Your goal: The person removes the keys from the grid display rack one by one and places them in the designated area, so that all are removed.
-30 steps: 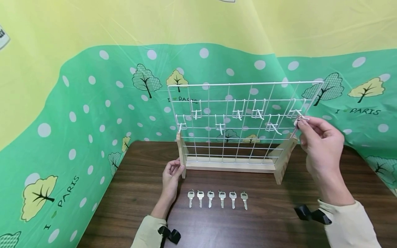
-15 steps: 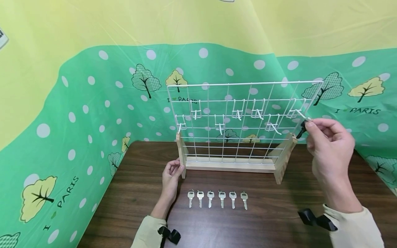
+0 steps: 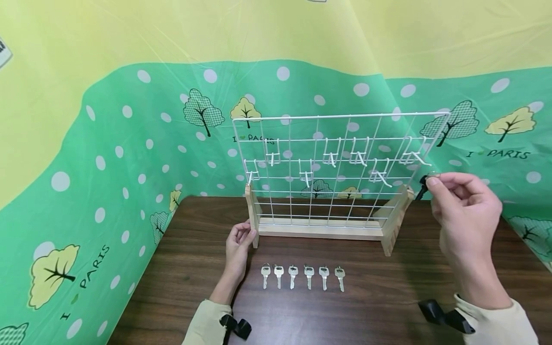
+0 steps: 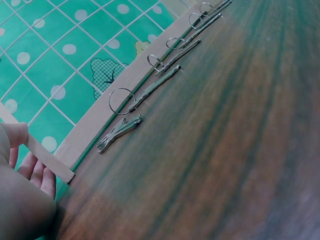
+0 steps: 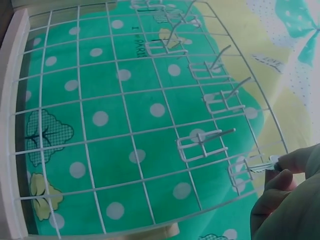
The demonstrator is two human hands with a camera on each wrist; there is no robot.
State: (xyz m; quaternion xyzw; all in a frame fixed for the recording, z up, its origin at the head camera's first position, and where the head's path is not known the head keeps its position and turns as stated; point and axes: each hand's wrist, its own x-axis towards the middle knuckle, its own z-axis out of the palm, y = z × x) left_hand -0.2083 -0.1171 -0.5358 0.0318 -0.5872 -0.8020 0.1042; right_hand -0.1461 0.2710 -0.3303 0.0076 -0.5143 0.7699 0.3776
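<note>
In the head view my right hand (image 3: 469,218) pinches a key (image 3: 422,186) between thumb and forefinger; it looks dark there, silvery in the right wrist view. The key hangs just below and right of the tip of the rightmost upper hook (image 3: 416,157), apart from it. That hook sits on a white wire grid (image 3: 340,116) set upright in a wooden stand (image 3: 319,232). My left hand (image 3: 238,243) holds the stand's left leg (image 4: 50,159) between thumb and fingers. Several silver keys with rings, among them a middle key (image 3: 308,277), lie in a row before the stand.
Several more white hooks, such as a lower right hook (image 3: 379,178), project from the grid. Behind the brown wooden table (image 3: 181,287) hangs a green and yellow cloth (image 3: 125,158) with dots and trees. A black strap (image 3: 446,316) sits at the right sleeve.
My right hand has moved right and down with the key, from close at the rightmost hook's tip to a short way off it. The left hand and stand have stayed put.
</note>
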